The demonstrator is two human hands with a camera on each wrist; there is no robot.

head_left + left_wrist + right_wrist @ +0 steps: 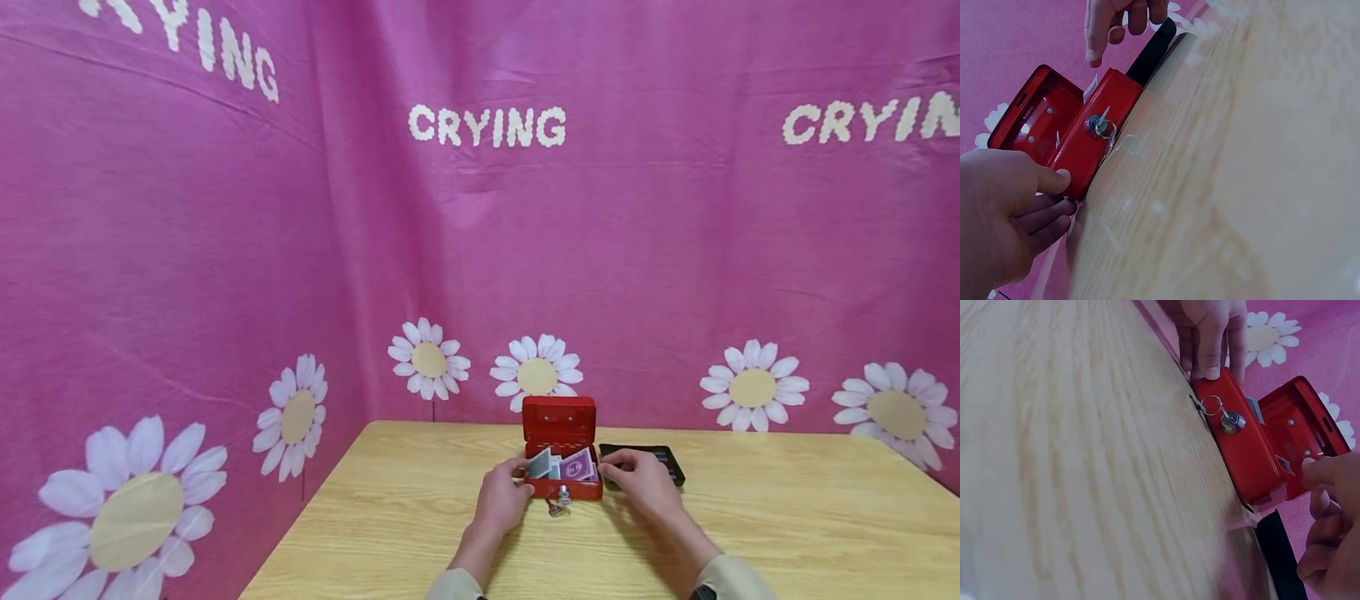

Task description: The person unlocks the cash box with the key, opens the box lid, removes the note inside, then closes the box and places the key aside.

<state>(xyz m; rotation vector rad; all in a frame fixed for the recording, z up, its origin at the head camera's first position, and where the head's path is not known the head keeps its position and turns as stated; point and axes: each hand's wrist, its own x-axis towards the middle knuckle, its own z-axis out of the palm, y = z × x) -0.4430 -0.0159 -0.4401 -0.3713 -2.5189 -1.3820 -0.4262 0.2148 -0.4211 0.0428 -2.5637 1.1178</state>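
A red cash box (564, 492) stands on the table with its lid (558, 421) raised. Inside it lean a purple banknote-like paper (577, 467) and a grey-green one (539, 463). A key on a ring (1211, 405) is in the round lock (1233, 423) at the front. My left hand (501, 497) grips the box's left end, thumb on the front face and fingers round the side. At the other end, my right hand (647, 479) hovers by the rim, thumb and forefinger near each other, with nothing visible between them; its other fingers are loosely bent (1329, 534).
Right behind my right hand lies a black tray (677, 473), close beside the cash box. The wooden table (405, 475) reaches back to a pink curtain (637, 275) printed with daisies and lettering. Another curtain panel (187, 275) runs along the left side.
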